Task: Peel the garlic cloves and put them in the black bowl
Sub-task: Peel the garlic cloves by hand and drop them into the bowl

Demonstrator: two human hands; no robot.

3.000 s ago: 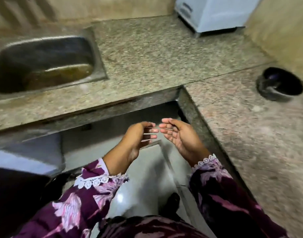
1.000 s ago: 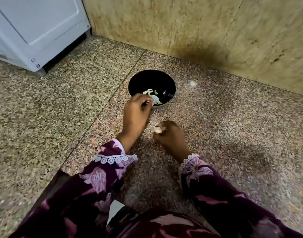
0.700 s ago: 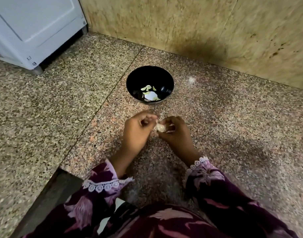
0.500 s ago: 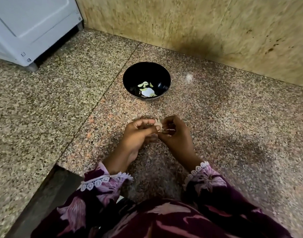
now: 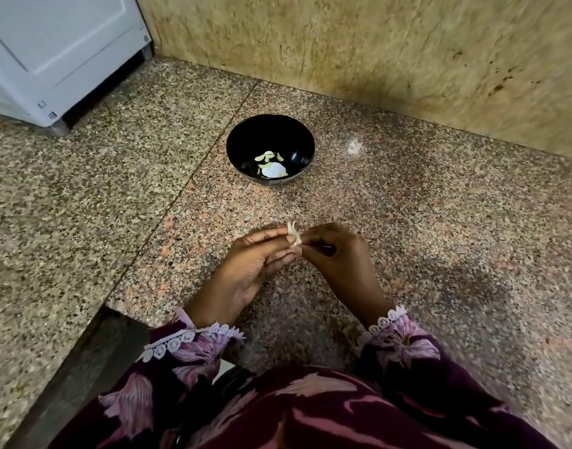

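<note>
A small pale garlic clove (image 5: pixel 293 235) with loose papery skin sits between my two hands above the granite counter (image 5: pixel 440 228). My left hand (image 5: pixel 255 264) pinches the clove from the left, palm turned up. From the right, my right hand (image 5: pixel 338 257) pinches it with curled fingers. The black bowl (image 5: pixel 305 142) stands on the counter beyond my hands. Inside it lie several pale peeled cloves (image 5: pixel 271 165).
A white appliance (image 5: pixel 58 50) stands at the back left of the counter. A stained stone wall (image 5: pixel 391 53) runs behind the bowl. The counter's inner edge (image 5: pixel 84 358) drops off at the lower left, beside my sleeve.
My left hand drew back from the bowl's rim and joined my right hand on the clove. The skin now sticks out from the clove. Earlier, both hands were empty near the sink.
</note>
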